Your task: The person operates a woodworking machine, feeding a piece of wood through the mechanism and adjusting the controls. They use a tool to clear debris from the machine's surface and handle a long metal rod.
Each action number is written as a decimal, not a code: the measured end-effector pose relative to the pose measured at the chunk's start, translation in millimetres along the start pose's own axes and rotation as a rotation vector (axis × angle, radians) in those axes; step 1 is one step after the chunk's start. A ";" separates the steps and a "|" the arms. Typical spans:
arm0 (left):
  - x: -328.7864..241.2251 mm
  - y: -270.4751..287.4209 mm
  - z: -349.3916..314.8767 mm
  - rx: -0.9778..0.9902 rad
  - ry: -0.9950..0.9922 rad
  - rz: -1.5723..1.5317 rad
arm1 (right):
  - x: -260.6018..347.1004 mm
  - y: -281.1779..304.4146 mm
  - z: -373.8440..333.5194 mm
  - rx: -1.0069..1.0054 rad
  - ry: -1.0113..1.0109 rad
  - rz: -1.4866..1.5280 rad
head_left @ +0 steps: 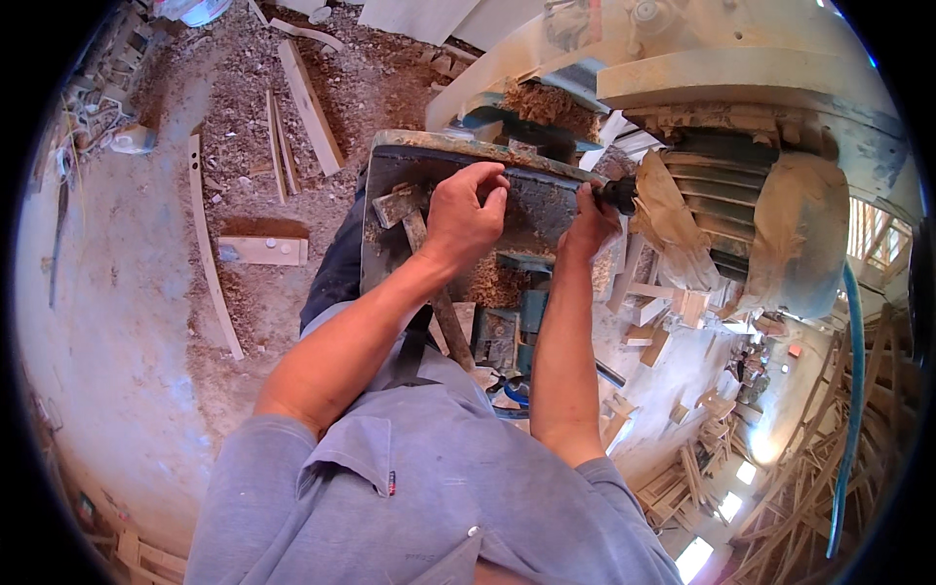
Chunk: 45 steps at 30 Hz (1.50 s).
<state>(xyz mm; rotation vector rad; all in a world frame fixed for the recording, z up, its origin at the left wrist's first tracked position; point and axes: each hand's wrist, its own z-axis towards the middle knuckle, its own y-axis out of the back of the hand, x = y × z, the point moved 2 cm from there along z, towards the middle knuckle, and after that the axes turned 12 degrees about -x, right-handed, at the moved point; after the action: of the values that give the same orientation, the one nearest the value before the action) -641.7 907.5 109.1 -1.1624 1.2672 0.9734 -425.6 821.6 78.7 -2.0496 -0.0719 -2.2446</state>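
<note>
Apparently the right hand (587, 232) grips the black knob (617, 194) beside the motor (717, 210), perhaps to steady or turn it. Over the metal desk (546, 200), the left hand (466, 214) is half curled, thumb near forefinger; whether it pinches anything I cannot tell. Beside it rests the hammer (398, 206), handle slanting toward the shirt (429, 487), likely for easy reach.

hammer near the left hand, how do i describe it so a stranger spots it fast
Find the dark metal machine table with the rusty far rim. On its left part, just left of the left hand, lies the hammer, its handle passing under the forearm. Its blocky head distinguishes it from the wood strips farther left.
</note>
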 end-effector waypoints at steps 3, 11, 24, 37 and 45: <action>2.8 1.9 -1.5 0.011 -0.032 0.031 | 2.7 -0.7 2.4 -0.108 0.082 0.071; 12.7 8.7 -3.0 -0.006 -0.009 0.029 | 8.0 0.3 1.9 -0.173 0.157 -0.023; -33.2 -60.6 19.6 0.381 -0.386 0.024 | 19.0 -5.9 -7.9 0.144 -0.165 -0.089; -27.0 -183.1 73.4 1.139 -0.026 0.244 | -4.3 -7.1 12.3 -0.005 -0.033 -0.112; -23.9 -172.1 25.9 0.373 -0.632 0.171 | -5.9 3.9 -21.1 -0.031 0.024 -0.193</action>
<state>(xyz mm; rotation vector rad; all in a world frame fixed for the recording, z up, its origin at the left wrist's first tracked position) -470.6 903.8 148.6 -0.4067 0.9770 1.0619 -445.6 815.9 70.7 -2.1142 -0.2447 -2.3938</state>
